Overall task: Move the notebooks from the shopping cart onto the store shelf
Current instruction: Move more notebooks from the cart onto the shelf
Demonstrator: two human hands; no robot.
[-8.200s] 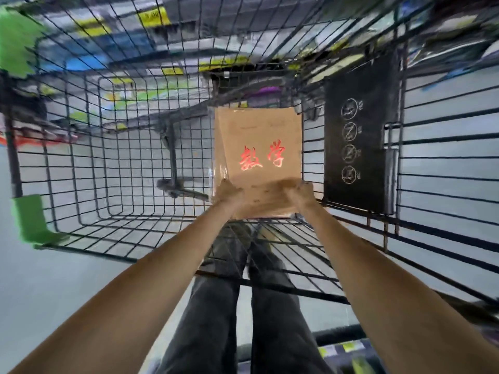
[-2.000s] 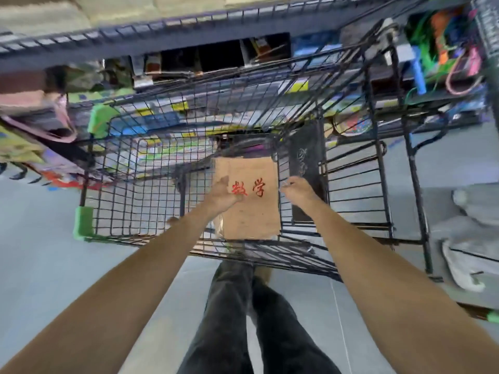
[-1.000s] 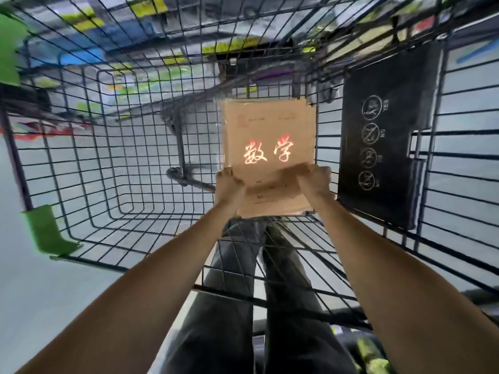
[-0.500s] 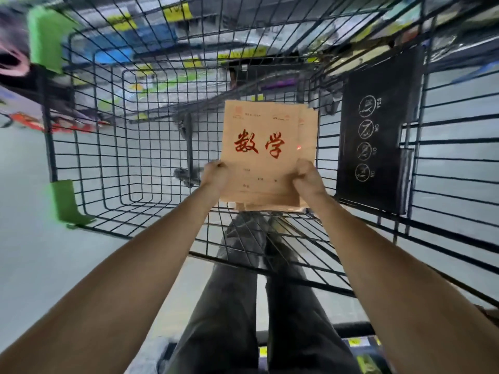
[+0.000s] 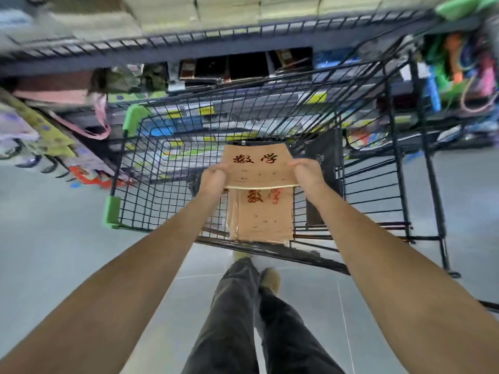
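Observation:
I hold a thin stack of brown notebooks with dark red characters, lifted above the black wire shopping cart. My left hand grips its left edge and my right hand grips its right edge. Below it, a plastic-wrapped pile of the same brown notebooks lies on the cart's bottom near its front wall. Beyond the cart runs the dark store shelf, blurred, with pale stacks on its top level.
Green bumpers cap the cart's left corners. A black sign panel hangs on the cart's right side. Bags hang at the left and colourful goods at the right. Grey floor and my legs lie below.
My head has risen and the shelf has come into view. Both hands have lifted the top notebooks up off the pile, which stays in the cart.

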